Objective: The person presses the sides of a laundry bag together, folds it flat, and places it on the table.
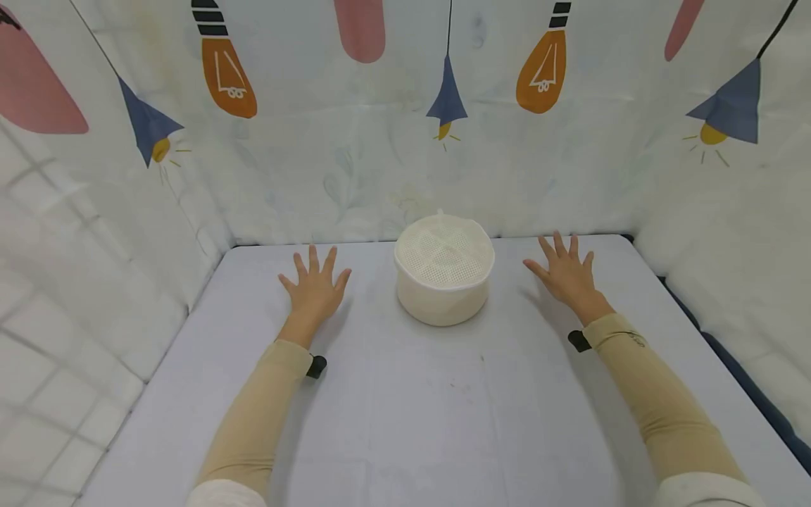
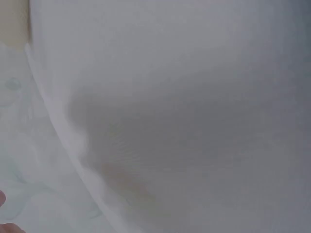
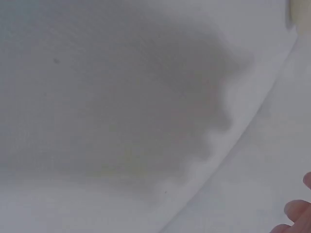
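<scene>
2 tan sleeves (image 1: 261, 408), black wrist pieces (image 1: 316, 367)

White table (image 1: 405, 422) before pale backdrop (image 1: 285, 162) with printed orange bulbs (image 1: 541, 74), blue lamps (image 1: 447, 95)

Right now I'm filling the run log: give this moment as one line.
left hand: fingers spread, empty | right hand: fingers spread, empty | round mesh-topped container: on white table, between hands, untouched
</scene>
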{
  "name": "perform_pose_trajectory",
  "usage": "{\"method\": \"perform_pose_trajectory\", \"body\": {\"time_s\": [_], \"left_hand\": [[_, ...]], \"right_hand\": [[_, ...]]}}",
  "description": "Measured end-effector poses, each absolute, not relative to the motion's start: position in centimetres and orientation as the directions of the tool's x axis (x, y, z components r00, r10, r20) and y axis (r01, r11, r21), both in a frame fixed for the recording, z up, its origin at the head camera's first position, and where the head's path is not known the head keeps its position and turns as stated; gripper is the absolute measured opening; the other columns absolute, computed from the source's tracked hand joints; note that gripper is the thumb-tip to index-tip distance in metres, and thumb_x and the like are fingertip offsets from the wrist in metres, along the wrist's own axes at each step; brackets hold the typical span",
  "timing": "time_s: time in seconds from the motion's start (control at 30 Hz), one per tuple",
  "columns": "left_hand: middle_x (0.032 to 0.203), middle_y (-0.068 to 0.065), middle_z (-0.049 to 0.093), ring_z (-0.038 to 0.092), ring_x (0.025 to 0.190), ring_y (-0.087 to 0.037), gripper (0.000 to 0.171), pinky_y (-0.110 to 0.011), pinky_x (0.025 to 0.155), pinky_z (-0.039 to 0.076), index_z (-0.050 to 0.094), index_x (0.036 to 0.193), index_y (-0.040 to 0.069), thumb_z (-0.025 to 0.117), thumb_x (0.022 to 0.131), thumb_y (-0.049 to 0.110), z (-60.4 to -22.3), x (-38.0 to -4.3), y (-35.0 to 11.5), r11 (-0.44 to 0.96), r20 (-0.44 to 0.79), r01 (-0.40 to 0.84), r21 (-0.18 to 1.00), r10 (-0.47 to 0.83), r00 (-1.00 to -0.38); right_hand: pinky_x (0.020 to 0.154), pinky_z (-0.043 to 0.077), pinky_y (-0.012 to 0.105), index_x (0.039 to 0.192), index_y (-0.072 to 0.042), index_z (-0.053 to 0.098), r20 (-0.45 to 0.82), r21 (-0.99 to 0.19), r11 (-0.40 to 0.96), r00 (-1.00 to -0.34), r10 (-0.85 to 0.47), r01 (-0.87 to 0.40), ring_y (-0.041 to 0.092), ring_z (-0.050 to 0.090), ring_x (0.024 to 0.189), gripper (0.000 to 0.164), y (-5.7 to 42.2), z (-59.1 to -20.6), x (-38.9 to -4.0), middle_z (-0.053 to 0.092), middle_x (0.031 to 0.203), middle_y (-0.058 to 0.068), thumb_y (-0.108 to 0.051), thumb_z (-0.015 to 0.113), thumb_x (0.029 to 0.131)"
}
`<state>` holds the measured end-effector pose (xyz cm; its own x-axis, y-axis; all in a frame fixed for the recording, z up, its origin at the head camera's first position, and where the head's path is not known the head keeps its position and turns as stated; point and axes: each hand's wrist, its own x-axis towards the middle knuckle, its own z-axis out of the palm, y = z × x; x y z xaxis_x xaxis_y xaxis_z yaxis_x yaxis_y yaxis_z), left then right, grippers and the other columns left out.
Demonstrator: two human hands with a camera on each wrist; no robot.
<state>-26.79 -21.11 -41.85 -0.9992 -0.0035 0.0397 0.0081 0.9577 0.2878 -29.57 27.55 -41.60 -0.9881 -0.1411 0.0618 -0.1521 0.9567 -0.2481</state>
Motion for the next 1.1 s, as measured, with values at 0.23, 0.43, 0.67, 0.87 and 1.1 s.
{"method": "perform_pose_trajectory", "body": {"time_s": [0.23,0.43,0.67,0.87,1.1], "left_hand": [[0.169,-0.022,-0.010,-0.017,0.150,-0.049,0.070,-0.081,0.109,-0.005,0.011,0.167,0.021,0.029,0.109,0.056,-41.7,-26.9,-20.5,0.957,0.047,0.014,0.290,0.001,-0.999],[0.169,-0.023,-0.006,-0.013,0.151,-0.051,0.070,-0.081,0.110,-0.002,0.011,0.167,0.021,0.029,0.109,0.056,-41.5,-26.9,-20.1,0.956,0.056,0.020,0.292,0.004,-0.998],[0.169,-0.023,-0.004,-0.009,0.151,-0.052,0.070,-0.080,0.111,0.001,0.012,0.167,0.020,0.029,0.109,0.056,-41.0,-26.6,-19.7,0.944,0.054,0.024,0.330,0.007,-0.999],[0.169,-0.024,-0.001,-0.002,0.151,-0.053,0.068,-0.079,0.112,0.008,0.015,0.166,0.019,0.033,0.110,0.053,-40.6,-26.0,-19.0,0.904,0.047,0.032,0.425,0.013,-0.999],[0.169,-0.022,0.009,0.007,0.152,-0.049,0.066,-0.076,0.113,0.017,0.024,0.165,0.016,0.044,0.108,0.044,-40.6,-26.1,-18.5,0.856,0.126,0.067,0.513,0.002,-0.992]], "right_hand": [[0.112,-0.002,0.078,0.164,-0.004,0.014,0.058,-0.229,0.959,-0.986,-0.158,-0.167,0.054,-0.012,0.149,0.088,26.9,-40.3,-29.4,0.000,0.167,0.027,-0.067,0.031,0.105],[0.112,-0.004,0.078,0.164,-0.004,0.013,0.048,-0.236,0.952,-0.981,-0.188,-0.194,0.055,-0.011,0.148,0.089,26.4,-39.3,-29.1,-0.002,0.167,0.027,-0.068,0.030,0.104],[0.112,-0.002,0.077,0.164,-0.004,0.014,0.052,-0.250,0.937,-0.970,-0.238,-0.243,0.054,-0.011,0.149,0.087,25.6,-38.8,-28.3,0.000,0.167,0.026,-0.065,0.033,0.105],[0.116,0.004,0.073,0.163,-0.004,0.017,0.097,-0.258,0.922,-0.957,-0.272,-0.288,0.053,-0.002,0.150,0.088,25.3,-38.8,-27.6,0.006,0.167,0.025,-0.066,0.035,0.104],[0.117,0.008,0.071,0.163,-0.003,0.019,0.133,-0.292,0.900,-0.946,-0.295,-0.322,0.053,0.001,0.151,0.091,24.7,-38.4,-27.4,0.008,0.167,0.025,-0.069,0.033,0.103]]}}
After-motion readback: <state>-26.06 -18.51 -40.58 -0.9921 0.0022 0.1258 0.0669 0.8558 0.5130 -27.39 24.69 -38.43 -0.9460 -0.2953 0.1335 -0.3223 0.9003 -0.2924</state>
